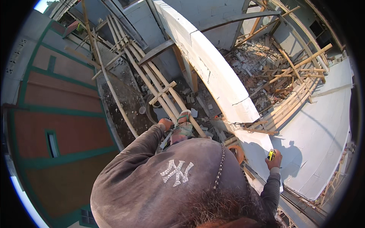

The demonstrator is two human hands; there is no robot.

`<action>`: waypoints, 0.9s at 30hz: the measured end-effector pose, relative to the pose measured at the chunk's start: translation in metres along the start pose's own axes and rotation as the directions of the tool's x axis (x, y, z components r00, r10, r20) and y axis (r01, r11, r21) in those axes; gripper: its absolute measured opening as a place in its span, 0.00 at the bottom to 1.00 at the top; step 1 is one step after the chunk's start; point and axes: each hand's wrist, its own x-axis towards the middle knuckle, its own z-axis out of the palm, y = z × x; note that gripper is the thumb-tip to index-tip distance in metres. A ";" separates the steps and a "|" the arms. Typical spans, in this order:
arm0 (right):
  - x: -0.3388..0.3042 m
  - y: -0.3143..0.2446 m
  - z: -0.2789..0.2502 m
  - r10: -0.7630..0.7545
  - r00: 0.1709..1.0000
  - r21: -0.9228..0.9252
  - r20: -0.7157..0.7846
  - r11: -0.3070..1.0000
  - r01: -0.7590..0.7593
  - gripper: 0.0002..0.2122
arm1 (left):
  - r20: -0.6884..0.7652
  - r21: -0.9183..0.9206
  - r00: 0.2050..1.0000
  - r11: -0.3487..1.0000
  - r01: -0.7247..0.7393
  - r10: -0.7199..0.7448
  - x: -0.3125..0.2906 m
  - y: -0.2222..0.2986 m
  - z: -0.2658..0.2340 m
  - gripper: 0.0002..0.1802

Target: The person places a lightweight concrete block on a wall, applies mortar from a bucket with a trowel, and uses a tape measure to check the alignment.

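Note:
My right hand (274,161) is closed around a yellow-and-black tape measure (271,154). It is held beside the end of a white block wall, and its shadow falls on the pale wall surface to the right. My left hand (166,124) is down near my sandalled foot (184,116), beside the bamboo poles (159,91). Its fingers look curled, but what they hold, if anything, is hard to make out. A pale flat-edged piece (165,142) shows just below that hand, partly hidden by my sleeve and leg.
The white block wall (213,64) curves through the middle, with a cracked joint near its end. Rubble (254,57) and bamboo scaffolding (292,102) lie beyond it. A round tub (151,110) sits below the poles. A brown-and-green building (64,98) stands at left.

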 end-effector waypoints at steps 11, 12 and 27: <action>0.000 -0.016 -0.017 -0.022 1.000 -0.051 -0.002 0.998 0.022 0.35 | 0.060 -0.186 0.998 0.982 0.025 -0.014 0.034 -0.039 0.009 0.15; -0.008 -0.012 -0.016 -0.010 1.000 -0.048 -0.011 0.999 0.010 0.35 | 0.120 -0.191 0.990 0.976 0.101 -0.079 0.024 -0.017 0.009 0.10; -0.007 -0.020 -0.022 0.110 0.994 -0.030 -0.006 0.993 -0.110 0.34 | 0.201 -0.231 0.979 0.970 0.073 -0.026 0.024 -0.007 -0.012 0.20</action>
